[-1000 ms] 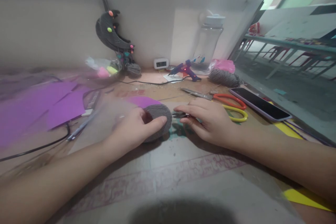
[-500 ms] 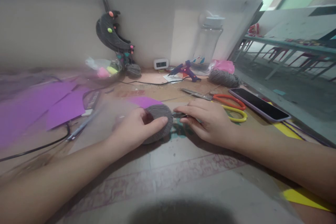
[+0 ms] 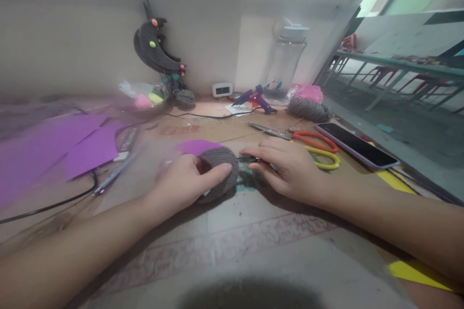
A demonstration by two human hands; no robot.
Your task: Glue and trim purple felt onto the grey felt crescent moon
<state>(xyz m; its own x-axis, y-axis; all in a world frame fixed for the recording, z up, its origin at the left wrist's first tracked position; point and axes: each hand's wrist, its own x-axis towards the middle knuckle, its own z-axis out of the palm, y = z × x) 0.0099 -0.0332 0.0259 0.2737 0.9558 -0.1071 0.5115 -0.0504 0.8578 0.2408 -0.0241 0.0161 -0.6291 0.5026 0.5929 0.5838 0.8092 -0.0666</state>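
My left hand is closed round a grey yarn-wrapped round piece that rests on the table, thumb across its front. My right hand lies just right of it, fingers pinched on a small dark tool whose tip points at the grey piece. A purple paper shape lies right behind the grey piece.
Orange scissors and yellow scissors lie beside my right hand, a phone further right. At the back stand a glue gun, a grey yarn ball, a clear jar, a small clock and a dark crescent ornament. Purple sheets and a black cable lie at left.
Both hands stay nearly where they were; the grey piece has turned slightly in my left hand. The view has shifted a little.
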